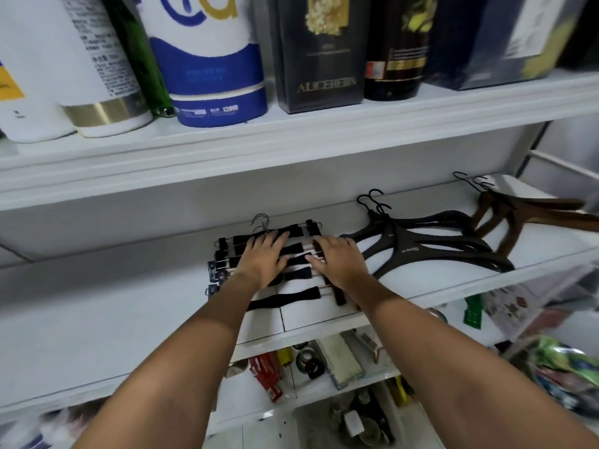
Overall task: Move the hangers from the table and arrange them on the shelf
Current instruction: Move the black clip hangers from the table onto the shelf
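A stack of black clip hangers [285, 296] with metal hooks lies flat on the white middle shelf [129, 306]. My left hand [264, 256] rests on top of the stack with straight, spread fingers. My right hand [338, 257] presses flat on the stack's right side, fingers straight. Right of them several dark grey hangers [418, 251] lie fanned on the same shelf. Further right lie brown wooden hangers [525, 215], blurred.
The upper shelf [291, 140] carries white bottles, a blue-and-white container [207, 59] and dark boxes [321, 53]. Below are shelves with tape rolls, a red packet [269, 374] and small clutter. A green item [471, 311] and a colourful bag [560, 374] sit at the right.
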### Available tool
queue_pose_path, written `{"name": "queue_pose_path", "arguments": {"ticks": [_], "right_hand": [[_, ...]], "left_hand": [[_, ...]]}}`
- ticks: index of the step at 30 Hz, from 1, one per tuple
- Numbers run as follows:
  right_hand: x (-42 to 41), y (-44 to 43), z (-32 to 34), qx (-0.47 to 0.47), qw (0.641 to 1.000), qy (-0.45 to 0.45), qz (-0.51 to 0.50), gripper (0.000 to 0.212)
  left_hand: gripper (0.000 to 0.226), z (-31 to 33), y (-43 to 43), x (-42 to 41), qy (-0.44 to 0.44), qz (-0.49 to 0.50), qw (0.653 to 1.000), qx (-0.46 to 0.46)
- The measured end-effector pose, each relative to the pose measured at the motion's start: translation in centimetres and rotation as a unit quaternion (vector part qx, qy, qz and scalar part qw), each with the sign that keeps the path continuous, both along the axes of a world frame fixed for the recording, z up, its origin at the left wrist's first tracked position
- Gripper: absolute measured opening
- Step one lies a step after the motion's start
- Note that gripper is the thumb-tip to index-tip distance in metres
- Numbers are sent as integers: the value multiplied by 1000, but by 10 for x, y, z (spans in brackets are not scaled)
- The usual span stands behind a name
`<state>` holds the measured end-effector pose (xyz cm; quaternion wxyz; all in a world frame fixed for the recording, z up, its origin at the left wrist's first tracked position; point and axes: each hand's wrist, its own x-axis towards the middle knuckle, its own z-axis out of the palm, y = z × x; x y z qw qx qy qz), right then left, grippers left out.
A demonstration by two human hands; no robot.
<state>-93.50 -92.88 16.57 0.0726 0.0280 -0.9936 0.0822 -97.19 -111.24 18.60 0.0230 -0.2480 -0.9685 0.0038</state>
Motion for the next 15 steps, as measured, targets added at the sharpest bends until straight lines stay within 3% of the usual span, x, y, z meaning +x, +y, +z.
{"name": "queue_pose_path", "arguments": {"ticks": [15], "right_hand": [[116, 152, 65, 0, 982, 30, -186, 57]], "left_hand": [[59, 58, 198, 63, 9, -178, 984, -6]]}}
